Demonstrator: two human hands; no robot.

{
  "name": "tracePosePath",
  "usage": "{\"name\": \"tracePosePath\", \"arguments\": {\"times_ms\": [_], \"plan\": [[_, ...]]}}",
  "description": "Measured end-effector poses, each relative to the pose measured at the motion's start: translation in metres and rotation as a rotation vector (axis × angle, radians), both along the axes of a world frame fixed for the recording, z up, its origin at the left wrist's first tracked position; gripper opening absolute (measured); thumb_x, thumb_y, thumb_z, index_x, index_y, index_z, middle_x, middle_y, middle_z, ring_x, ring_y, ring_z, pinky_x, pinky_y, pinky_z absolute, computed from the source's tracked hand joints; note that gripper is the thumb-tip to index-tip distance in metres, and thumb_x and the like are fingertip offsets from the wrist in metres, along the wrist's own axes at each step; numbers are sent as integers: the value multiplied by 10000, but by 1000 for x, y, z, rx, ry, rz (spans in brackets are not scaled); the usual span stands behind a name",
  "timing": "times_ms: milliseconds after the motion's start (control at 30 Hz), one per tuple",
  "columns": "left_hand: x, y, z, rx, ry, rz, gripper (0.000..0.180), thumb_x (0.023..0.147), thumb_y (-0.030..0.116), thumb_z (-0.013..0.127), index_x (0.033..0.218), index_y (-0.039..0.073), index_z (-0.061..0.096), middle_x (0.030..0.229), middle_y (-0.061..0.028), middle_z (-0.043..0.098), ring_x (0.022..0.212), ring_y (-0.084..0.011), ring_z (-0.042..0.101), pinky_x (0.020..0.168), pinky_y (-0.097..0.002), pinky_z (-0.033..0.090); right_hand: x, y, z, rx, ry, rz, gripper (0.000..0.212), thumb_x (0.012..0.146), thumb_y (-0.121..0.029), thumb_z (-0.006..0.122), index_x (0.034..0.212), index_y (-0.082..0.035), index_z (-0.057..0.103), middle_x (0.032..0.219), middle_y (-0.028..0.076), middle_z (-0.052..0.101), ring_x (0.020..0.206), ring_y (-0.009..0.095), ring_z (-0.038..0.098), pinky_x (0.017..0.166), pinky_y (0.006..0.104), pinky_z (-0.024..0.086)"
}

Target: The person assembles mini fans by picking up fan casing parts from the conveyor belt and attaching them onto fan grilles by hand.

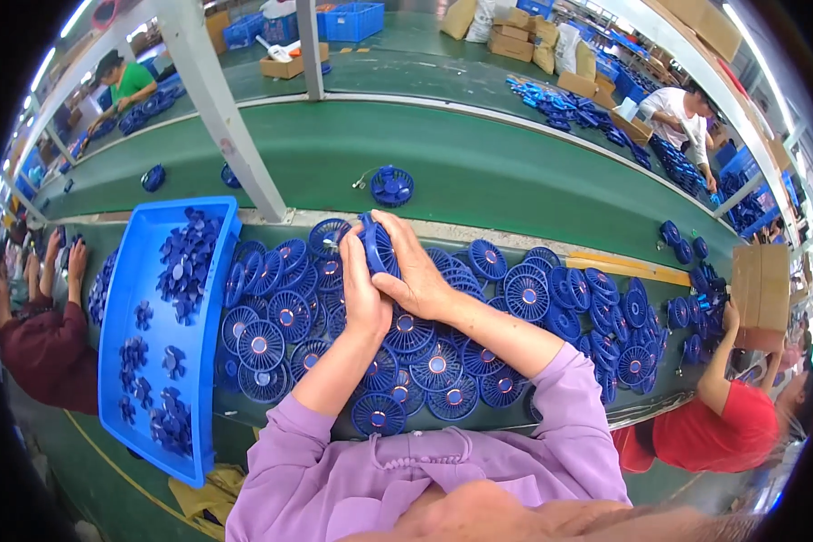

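Between my two palms a round blue fan housing (381,247) stands on edge, its slatted grille facing right. My left hand (359,287) presses it from the left, fingers pointing away from me. From the other side my right hand (415,271) closes on it, the thumb lying across its near edge. Under and around my hands spreads a heap of blue round fan grilles (438,363), many with a small copper-coloured ring at the hub. Part of the heap is hidden by my forearms.
A blue tray (228,298) with small dark-blue fan blades stands at my left. Beyond the bench runs a green conveyor belt (515,185) carrying a fan part (392,185). A metal post (221,117) rises near the tray. Co-workers sit on both sides; a cardboard box (759,294) stands right.
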State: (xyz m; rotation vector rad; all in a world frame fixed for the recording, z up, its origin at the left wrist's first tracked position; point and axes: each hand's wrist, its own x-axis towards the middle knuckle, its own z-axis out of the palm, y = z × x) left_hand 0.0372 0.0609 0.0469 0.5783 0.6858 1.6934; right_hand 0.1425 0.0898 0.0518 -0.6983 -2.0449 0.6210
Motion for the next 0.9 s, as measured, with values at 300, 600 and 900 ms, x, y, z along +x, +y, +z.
{"name": "tracePosePath", "arguments": {"times_ms": [300,600,900], "plan": [[7,61,-5,291,708,258,340,1024,256,380,1231,7,485,1206,-124,509,1144,-220,488,1005,-349,368,-6,41,-9,-189,374,-47,554,974,-335,470,1382,6,313,1325,201,419,1274,293,406,1079,386,309],[-30,169,-52,198,1671,-11,459,910,416,573,1101,2,629,1095,-270,616,1075,-397,571,944,-469,438,134,126,-18,-126,-250,-779,625,810,-386,705,1279,-26,500,1244,261,532,1150,402,518,966,471,431],[-4,209,-72,-68,1851,-56,514,854,517,599,974,20,658,961,-225,677,929,-388,647,828,-467,502,53,59,-18,-21,-502,83,728,688,-394,780,1281,-58,522,1231,207,562,1162,387,522,1007,456,405]]}}
